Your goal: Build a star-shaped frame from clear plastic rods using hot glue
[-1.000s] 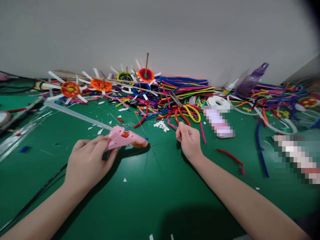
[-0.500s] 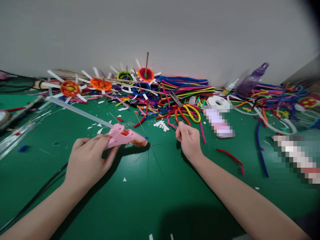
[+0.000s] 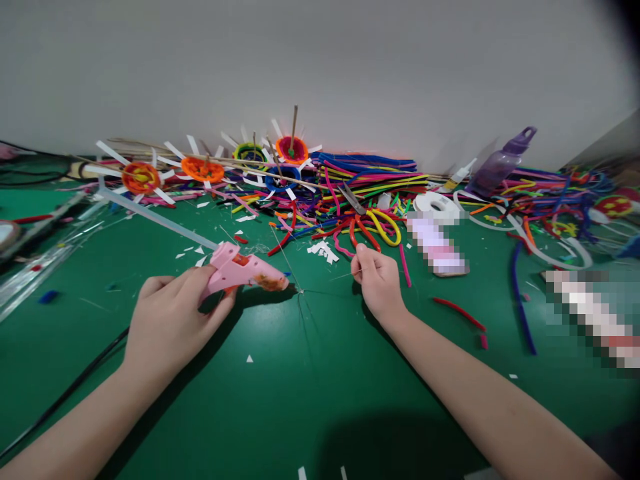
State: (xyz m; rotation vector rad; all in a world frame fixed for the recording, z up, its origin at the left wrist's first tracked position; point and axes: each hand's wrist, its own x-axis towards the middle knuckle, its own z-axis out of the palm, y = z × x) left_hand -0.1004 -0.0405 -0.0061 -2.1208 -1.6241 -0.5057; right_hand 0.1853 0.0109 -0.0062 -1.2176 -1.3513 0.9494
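My left hand [image 3: 173, 323] is wrapped round the handle of a pink hot glue gun [image 3: 245, 270]. A long clear glue stick [image 3: 160, 217] sticks out of its back end. The gun's browned nozzle points right, a short way left of a small joint of thin wires [image 3: 301, 291] that fan out over the green table. My right hand [image 3: 377, 280] is closed in a pinch, right of the joint. A fine, wire-like strand shows at its fingertips, running left; whether it meets the joint is hard to see.
Red-handled pliers [image 3: 365, 233] lie beyond my right hand, among heaped pipe cleaners [image 3: 370, 163]. Flower-like pieces with white strips [image 3: 141, 177] line the wall. A white tape roll [image 3: 437, 207], a purple bottle [image 3: 500, 163] and a blurred-out phone [image 3: 440, 247] stand or lie rightward. A black cord [image 3: 75, 387] trails left.
The glue gun has drawn back slightly left, its nozzle now apart from the wire joint. My right hand stays nearly in place; the strand at its fingers shows more clearly.
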